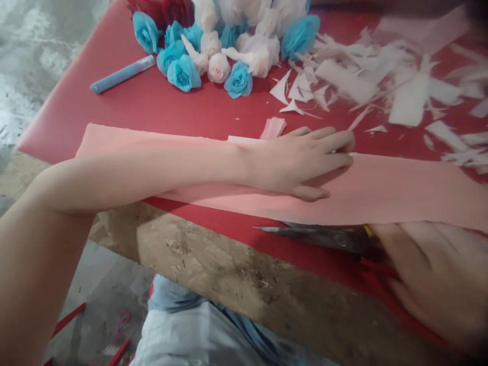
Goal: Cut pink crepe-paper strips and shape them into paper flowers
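Note:
A long strip of pink crepe paper (400, 188) lies across the front of the red table, its right end running out of view. My left hand (301, 160) rests palm down on the strip, fingers stretched out to the right. Beneath the paper's lower edge, my right hand (438, 274) is closed round the handles of a pair of scissors (324, 238). Their dark blades point left, one partly covered by the paper; fingers hide much of the handles. Just beyond my left hand lies a small stack of pink paper pieces (273, 128), beside a white edge partly hidden by my wrist.
Blue, white and red paper flowers (183, 73) are grouped at the back. A blue utility knife (122, 74) lies at the left. White paper scraps (412, 96) cover the back right. The red table covering (213, 109) stops short of the bare board edge (160, 229) in front.

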Demonstrator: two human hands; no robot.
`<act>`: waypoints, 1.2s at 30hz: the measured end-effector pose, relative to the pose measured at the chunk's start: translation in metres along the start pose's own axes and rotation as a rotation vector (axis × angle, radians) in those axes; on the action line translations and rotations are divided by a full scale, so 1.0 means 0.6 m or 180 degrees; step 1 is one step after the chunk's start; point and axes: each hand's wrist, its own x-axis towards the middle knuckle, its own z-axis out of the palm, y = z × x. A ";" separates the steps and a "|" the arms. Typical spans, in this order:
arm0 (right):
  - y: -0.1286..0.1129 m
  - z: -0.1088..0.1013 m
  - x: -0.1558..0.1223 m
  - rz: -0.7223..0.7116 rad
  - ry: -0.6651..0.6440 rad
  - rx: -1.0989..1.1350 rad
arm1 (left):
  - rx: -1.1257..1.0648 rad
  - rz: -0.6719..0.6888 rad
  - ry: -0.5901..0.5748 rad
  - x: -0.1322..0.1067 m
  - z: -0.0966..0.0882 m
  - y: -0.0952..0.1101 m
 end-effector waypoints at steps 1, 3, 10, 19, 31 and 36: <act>0.001 -0.002 0.003 -0.0136 0.0015 -0.0086 | 0.0026 -0.0021 -0.0002 0.004 0.000 0.003; 0.002 -0.006 0.013 -0.0272 0.0023 -0.0237 | 0.0083 -0.0037 -0.0006 0.010 0.000 0.009; 0.004 -0.004 0.030 -0.0430 0.0263 -0.0378 | 0.0110 0.0021 0.0042 0.022 0.007 0.010; 0.008 -0.013 0.010 -0.0808 0.0221 -0.0261 | 0.0049 0.0125 -0.0025 0.022 0.008 0.005; 0.003 -0.005 0.017 -0.0602 0.0434 -0.0466 | -0.0643 0.0368 -0.0217 -0.034 -0.043 -0.038; -0.006 -0.010 0.026 -0.0352 0.0232 -0.0411 | -0.0808 0.0331 -0.0017 -0.079 -0.039 -0.060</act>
